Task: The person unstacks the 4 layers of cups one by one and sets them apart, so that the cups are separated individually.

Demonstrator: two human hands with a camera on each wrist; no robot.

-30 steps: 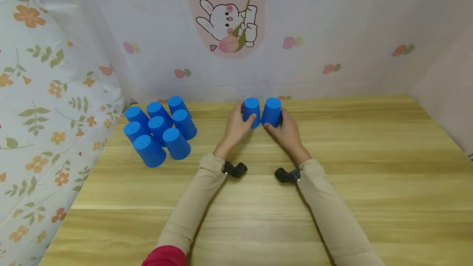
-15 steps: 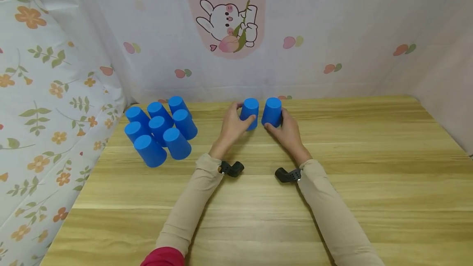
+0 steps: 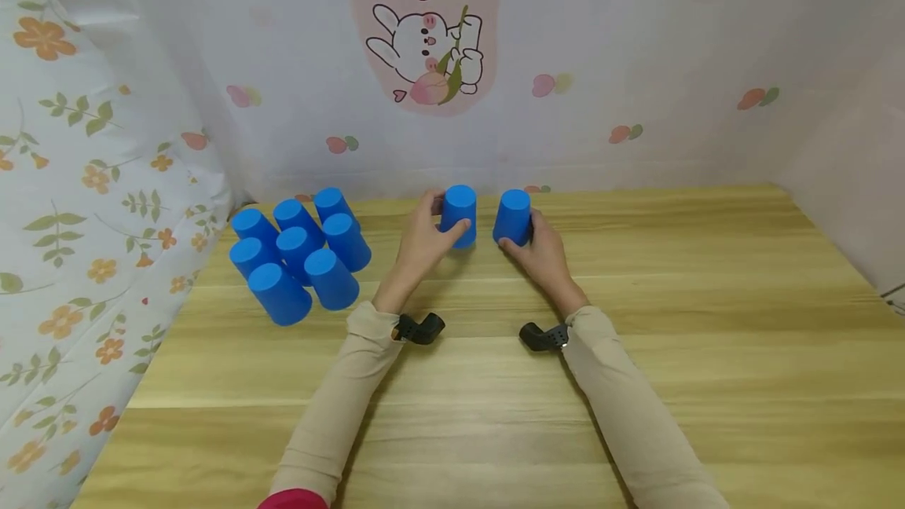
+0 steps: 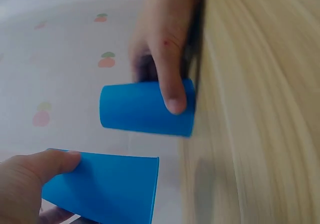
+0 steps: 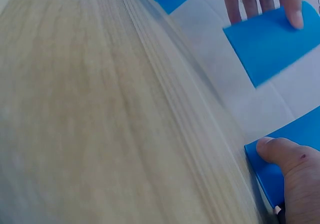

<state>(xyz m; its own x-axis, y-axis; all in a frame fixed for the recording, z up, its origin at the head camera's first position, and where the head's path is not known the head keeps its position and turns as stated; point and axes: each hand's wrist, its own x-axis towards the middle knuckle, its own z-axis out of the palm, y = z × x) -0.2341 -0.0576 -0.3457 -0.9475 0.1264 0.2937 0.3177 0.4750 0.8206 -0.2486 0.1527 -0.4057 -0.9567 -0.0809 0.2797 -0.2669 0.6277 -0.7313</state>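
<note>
In the head view my left hand (image 3: 417,246) grips an upside-down blue cup (image 3: 459,210) by its side, thumb on the near face. The left wrist view has this cup (image 4: 112,184) with its rim lifted off the tabletop. To its right, a second inverted blue cup (image 3: 512,218) is held by my right hand (image 3: 547,261), whose thumb lies low near the rim. In the right wrist view that cup (image 5: 270,176) has its rim at the table surface. A gap separates the two cups. The far fingers of both hands are partly hidden behind the cups.
Several more inverted blue cups (image 3: 331,281) stand close together at the back left of the wooden table (image 3: 467,422). A white printed curtain (image 3: 297,100) hangs behind the table's back edge, and a floral cloth (image 3: 78,203) is along the left side.
My left hand has moved left with its cup, widening the gap to the other cup. The right hand keeps its grip, nearly still. The head view has shifted slightly.
</note>
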